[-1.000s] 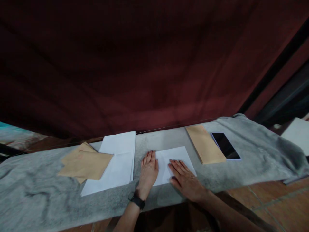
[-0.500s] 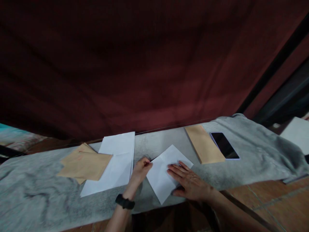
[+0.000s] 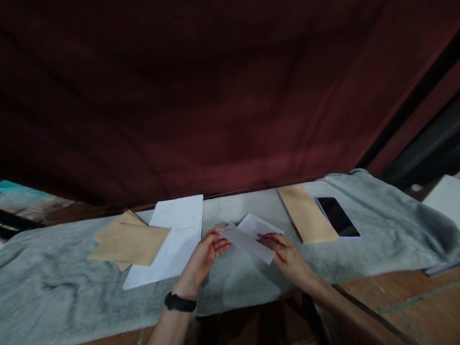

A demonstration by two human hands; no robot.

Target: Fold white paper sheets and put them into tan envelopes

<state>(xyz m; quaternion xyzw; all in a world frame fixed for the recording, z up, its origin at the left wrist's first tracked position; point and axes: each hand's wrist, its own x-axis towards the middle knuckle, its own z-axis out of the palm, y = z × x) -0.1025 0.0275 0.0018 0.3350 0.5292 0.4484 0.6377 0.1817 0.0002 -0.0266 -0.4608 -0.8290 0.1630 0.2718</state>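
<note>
A folded white sheet of paper (image 3: 251, 235) is held a little above the grey cloth (image 3: 53, 297) that covers the table. My left hand (image 3: 204, 256), with a black watch on its wrist, pinches the sheet's left corner. The fingers of my right hand (image 3: 285, 254) grip its lower right edge. Both hands are closed on the paper.
A stack of white sheets (image 3: 172, 239) lies left of my hands, with brown envelopes (image 3: 127, 242) partly over it. To the right lie another brown envelope (image 3: 305, 213) and a dark phone (image 3: 338, 216). A dark red curtain (image 3: 215, 96) hangs behind the table.
The sheet lay flat under both open hands. It was then turned on the cloth, and now both hands have gripped it and lifted it off the cloth.
</note>
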